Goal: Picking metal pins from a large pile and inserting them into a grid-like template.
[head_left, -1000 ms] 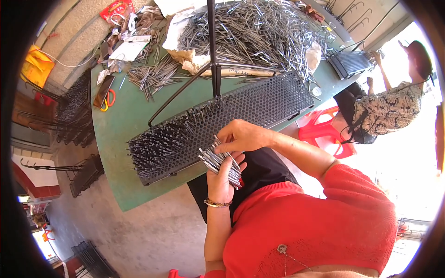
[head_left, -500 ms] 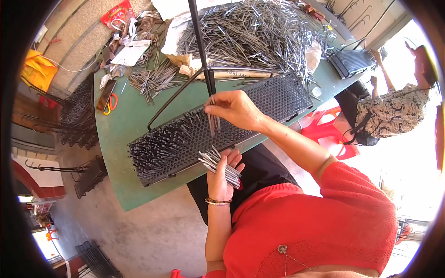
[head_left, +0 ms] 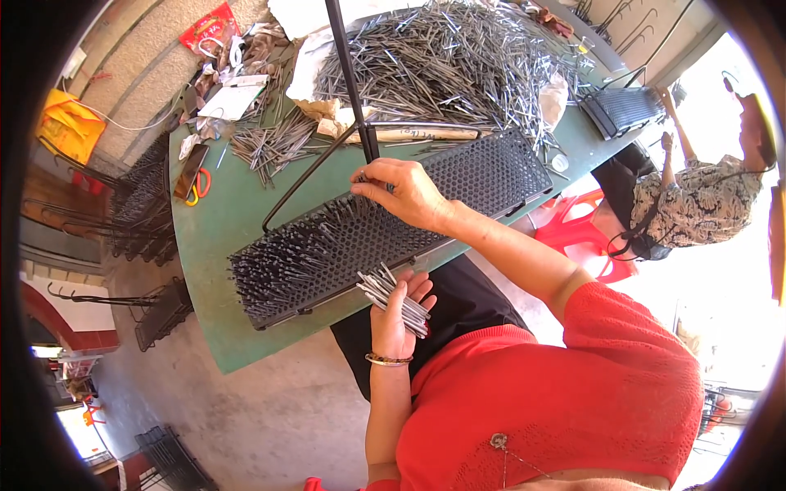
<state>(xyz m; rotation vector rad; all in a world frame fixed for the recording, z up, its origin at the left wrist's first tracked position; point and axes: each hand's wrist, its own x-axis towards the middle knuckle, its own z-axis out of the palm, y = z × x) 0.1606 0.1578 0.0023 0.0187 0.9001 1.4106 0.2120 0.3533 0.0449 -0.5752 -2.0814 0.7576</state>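
My left hand (head_left: 393, 323) is palm up near the table's front edge, its fingers curled around a bundle of thin grey metal rods (head_left: 391, 296). My right hand (head_left: 409, 195) hovers above the middle of a long black perforated rack (head_left: 491, 168), thumb and fingers pinched together. Small grey ends show at its fingertips; the rest of these rods is hidden by the hand. The left part of the rack is densely filled with upright rods (head_left: 278, 266), while holes show in its right part. A black metal bar frame (head_left: 348, 74) rises from the rack's far side.
A large heap of loose metal rods (head_left: 442, 65) covers the back of the green table (head_left: 201, 270). Orange-handled scissors (head_left: 201, 186) lie at the left beside a smaller rod pile (head_left: 274, 147). Another person (head_left: 696, 196) works at the right near a red chair (head_left: 573, 233). Black racks (head_left: 164, 315) hang at the left.
My right hand has shifted slightly left, and the rods that hung below its fingers no longer show there. My left hand with its bundle has moved slightly right and down.
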